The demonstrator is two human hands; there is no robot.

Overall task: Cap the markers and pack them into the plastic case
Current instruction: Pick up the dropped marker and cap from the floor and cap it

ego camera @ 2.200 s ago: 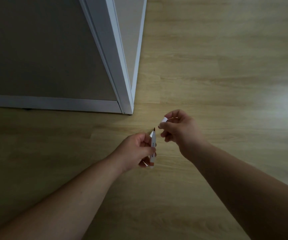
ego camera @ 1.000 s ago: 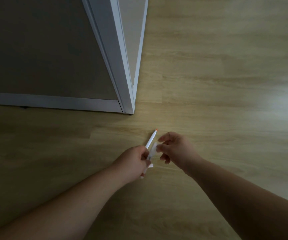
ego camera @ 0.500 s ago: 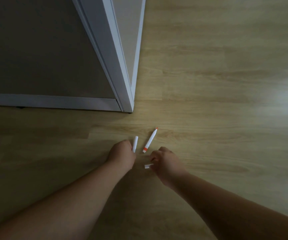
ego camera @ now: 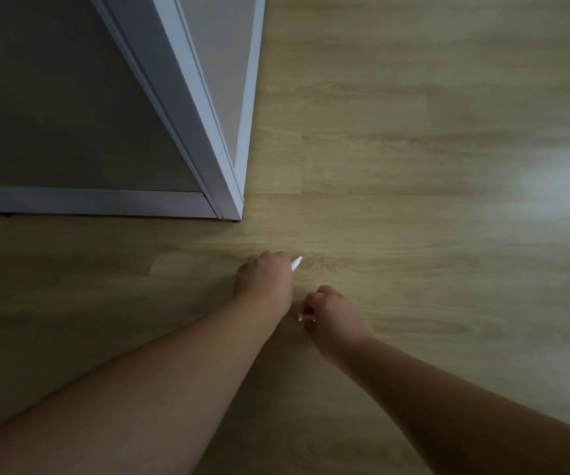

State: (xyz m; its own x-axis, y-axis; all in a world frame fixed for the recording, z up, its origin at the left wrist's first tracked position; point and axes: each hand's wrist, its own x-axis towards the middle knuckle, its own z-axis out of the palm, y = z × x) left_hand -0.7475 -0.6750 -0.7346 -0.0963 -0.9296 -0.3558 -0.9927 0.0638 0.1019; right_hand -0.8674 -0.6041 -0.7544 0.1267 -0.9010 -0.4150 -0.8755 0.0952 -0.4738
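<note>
We see the left hand point(ego camera: 264, 275) now curled over the marker point(ego camera: 296, 262) on the floor point(ego camera: 413, 234), only its orange-tipped far end showing; half a second ago this marker lay uncovered. The right hand point(ego camera: 333, 313), nearer and just right, stays closed on a small white cap point(ego camera: 305, 317).

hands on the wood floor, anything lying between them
Head view: only bare wood floor between the left hand, over a white orange-tipped marker, and the right hand, at a small white cap.

Both bare forearms reach forward, hands knuckles-up. The left hand point(ego camera: 265, 276) is curled into a loose fist, ahead of the right hand point(ego camera: 332, 313), whose fingers are pinched together.
</note>
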